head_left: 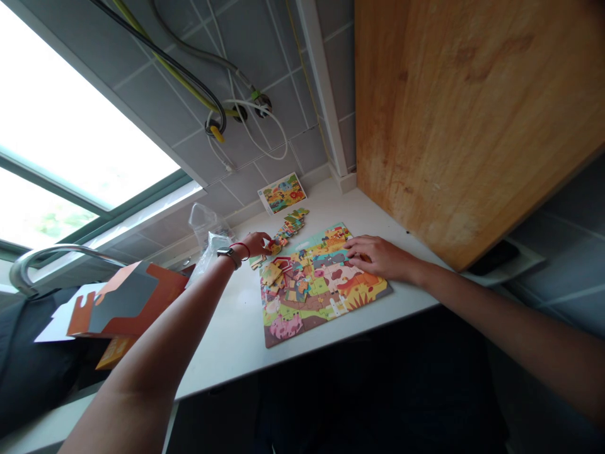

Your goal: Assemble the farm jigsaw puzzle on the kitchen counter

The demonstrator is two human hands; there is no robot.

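A colourful jigsaw puzzle (pixel 331 277) with farm animals lies on the white counter, its pieces largely joined. Several loose pieces (pixel 273 275) rest on its left part. My left hand (pixel 255 244) is at the puzzle's far left corner, thumb and forefinger bent together around what looks like a small puzzle piece (pixel 271 243). Beyond its fingertips, a row of overlapping loose pieces (pixel 293 222) runs toward the wall. My right hand (pixel 371 255) lies palm down on the puzzle's right side, fingers stretched out and slightly apart, holding nothing.
A picture card (pixel 283 193) leans against the tiled wall. Clear plastic packaging (pixel 208 239) stands behind my left wrist. An opened orange box (pixel 127 299) is left of my forearm, beside a metal faucet (pixel 70 249). A large wooden board (pixel 463 113) rises at the right.
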